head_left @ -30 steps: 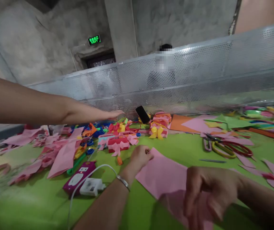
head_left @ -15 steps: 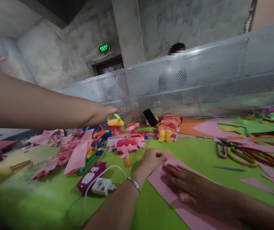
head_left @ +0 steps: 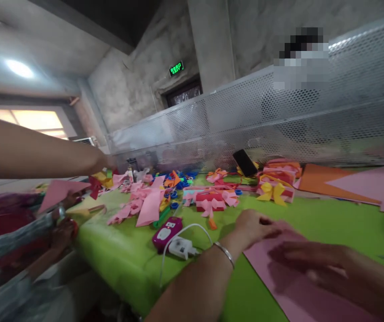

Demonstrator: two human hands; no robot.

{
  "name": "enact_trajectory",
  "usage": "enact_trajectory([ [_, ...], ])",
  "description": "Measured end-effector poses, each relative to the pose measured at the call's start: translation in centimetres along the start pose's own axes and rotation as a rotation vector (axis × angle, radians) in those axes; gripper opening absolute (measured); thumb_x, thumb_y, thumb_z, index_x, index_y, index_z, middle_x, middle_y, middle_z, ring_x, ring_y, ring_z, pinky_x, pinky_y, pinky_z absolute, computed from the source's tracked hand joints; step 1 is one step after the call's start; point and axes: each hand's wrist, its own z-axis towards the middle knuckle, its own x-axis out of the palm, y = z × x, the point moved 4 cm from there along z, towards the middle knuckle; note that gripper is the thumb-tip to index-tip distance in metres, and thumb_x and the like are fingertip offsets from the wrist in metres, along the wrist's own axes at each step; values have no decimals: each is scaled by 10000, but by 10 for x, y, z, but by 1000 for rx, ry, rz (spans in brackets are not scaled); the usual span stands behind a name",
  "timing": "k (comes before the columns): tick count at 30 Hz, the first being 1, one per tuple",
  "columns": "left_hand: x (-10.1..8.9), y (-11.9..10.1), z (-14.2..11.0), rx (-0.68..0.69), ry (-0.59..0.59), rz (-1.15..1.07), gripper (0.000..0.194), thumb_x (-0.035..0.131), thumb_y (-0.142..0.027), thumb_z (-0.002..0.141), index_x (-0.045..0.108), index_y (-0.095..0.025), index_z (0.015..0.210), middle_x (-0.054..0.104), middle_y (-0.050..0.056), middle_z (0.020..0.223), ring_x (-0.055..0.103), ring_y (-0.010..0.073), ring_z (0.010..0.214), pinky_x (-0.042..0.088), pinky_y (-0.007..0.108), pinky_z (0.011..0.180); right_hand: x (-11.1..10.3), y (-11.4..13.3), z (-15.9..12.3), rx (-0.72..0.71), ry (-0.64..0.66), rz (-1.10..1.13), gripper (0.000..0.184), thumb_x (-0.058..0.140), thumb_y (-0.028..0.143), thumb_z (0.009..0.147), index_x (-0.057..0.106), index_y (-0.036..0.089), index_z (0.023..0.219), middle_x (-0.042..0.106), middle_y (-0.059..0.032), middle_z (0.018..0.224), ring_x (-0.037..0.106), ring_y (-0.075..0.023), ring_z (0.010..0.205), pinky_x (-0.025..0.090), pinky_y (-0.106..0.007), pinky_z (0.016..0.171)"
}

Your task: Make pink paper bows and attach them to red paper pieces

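Observation:
A sheet of pink paper (head_left: pixel 272 277) lies on the green table in front of me. My left hand (head_left: pixel 254 226), with a silver bracelet at the wrist, is at the far end of the sheet, its fingers bent and pinched at the paper's edge. Over the middle of the sheet is my right hand (head_left: pixel 326 266), fingers stretched out and a little smeared by motion. Its shadow falls on the paper, and I cannot tell whether the palm touches it. Left of my left wrist are a purple power bank (head_left: pixel 167 233) and a white charger (head_left: pixel 181 247) with a cable.
Another person's arm (head_left: pixel 37 150) reaches in from the left. A person's hand (head_left: pixel 62 235) is beside the table's left edge. Behind are pink paper scraps (head_left: pixel 145 201), red bow-trimmed pieces (head_left: pixel 210 202), a phone (head_left: pixel 244 163), orange paper (head_left: pixel 339 183) and a perforated metal screen (head_left: pixel 205 118).
My view has turned left. My right hand looks raised from its flat position on the paper, while my left stays at the far end. The other person's arm moved left with the yellow-green piece.

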Motion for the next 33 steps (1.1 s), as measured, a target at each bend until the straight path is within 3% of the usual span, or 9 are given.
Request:
enact_trajectory([
  [4, 3, 1, 3, 42, -5, 93, 234, 683, -336, 672, 736, -186, 842, 715, 33, 780, 576, 127, 639, 396, 218, 542, 7, -2, 16, -99, 12, -255, 433, 476, 465, 810, 600, 316, 1197, 514, -70, 1295, 484, -330, 1179, 423, -455, 1011],
  [8, 1, -4, 0, 55, -40, 161, 206, 681, -343, 681, 738, -205, 823, 702, 3, 742, 558, 107, 615, 367, 209, 522, 16, -3, 13, -226, 2, -446, 408, 455, 391, 855, 569, 283, 1232, 536, -58, 1282, 505, -290, 1169, 456, -444, 989],
  [14, -1, -11, -4, -20, -43, 207, 239, 689, -370, 672, 736, -219, 851, 694, -17, 761, 556, 104, 634, 374, 201, 534, 15, 14, 0, -422, 3, -561, 417, 485, 244, 849, 532, 275, 1263, 543, -19, 1280, 517, -217, 1164, 471, -304, 979],
  [18, -3, -14, -2, 13, -39, 283, 229, 709, -358, 653, 744, -222, 834, 698, -10, 820, 571, 111, 669, 397, 203, 572, 5, 30, -9, -343, 83, -466, 476, 472, 240, 853, 451, 256, 1328, 481, -33, 1341, 489, -229, 1190, 452, -325, 991],
  [22, -3, -14, -2, 16, -19, 288, 239, 686, -370, 674, 738, -238, 866, 713, -18, 816, 588, 114, 683, 403, 203, 570, 0, 39, -8, -267, 151, -322, 436, 446, 266, 872, 480, 281, 1306, 514, -28, 1321, 494, -215, 1191, 436, -320, 996],
  [28, 0, -12, -3, 41, 21, 245, 283, 672, -404, 690, 729, -230, 906, 732, 1, 873, 614, 118, 718, 424, 204, 599, 2, 1, 13, -135, -145, -373, 380, 355, 301, 868, 670, 226, 1067, 650, -99, 1129, 624, -228, 1010, 517, -346, 872],
  [33, 2, -9, 0, 19, 7, 268, 307, 684, -417, 672, 721, -256, 931, 732, -12, 889, 617, 124, 733, 422, 207, 607, 5, -8, 21, -152, -163, -460, 345, 354, 216, 833, 695, 228, 884, 683, -106, 906, 634, -207, 837, 525, -328, 745],
])
